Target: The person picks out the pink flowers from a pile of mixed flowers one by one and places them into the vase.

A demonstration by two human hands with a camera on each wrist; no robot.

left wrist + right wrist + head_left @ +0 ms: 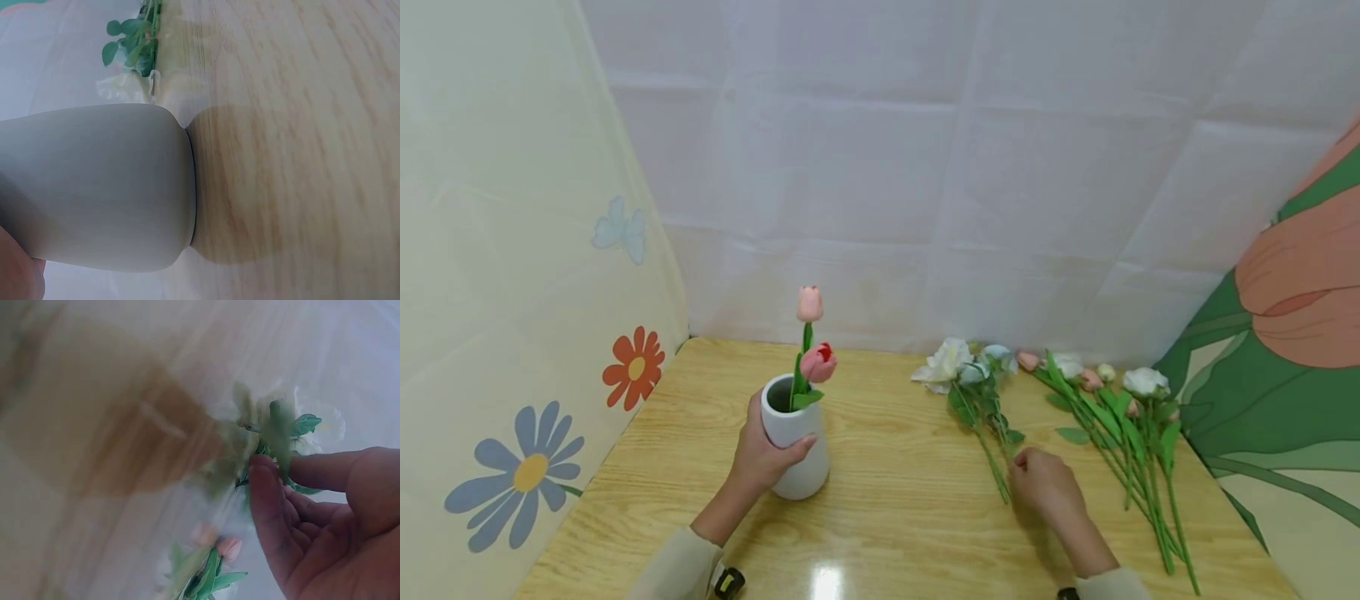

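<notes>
My left hand (767, 450) grips a white vase (805, 479), fingers behind it and thumb across its front. The vase stands upright on the wooden table, its base flat on the top in the left wrist view. Two pink tulips (817, 363) rise from its mouth, one taller and paler. To the right, my right hand (1048, 486) pinches the stem of a pale blue flower (998, 358) between thumb and fingertips; in the right wrist view the fingers (265, 500) meet beside green leaves. Alongside lies a white flower (947, 363), its stem pointing toward me.
At the table's right lies a spread bunch of white flowers (1146, 382) and pink tulips (1027, 360), with long green stems reaching toward the near edge. A pale cloth backdrop (850, 167) hangs behind the table (895, 517), and flower-printed cloths flank both sides.
</notes>
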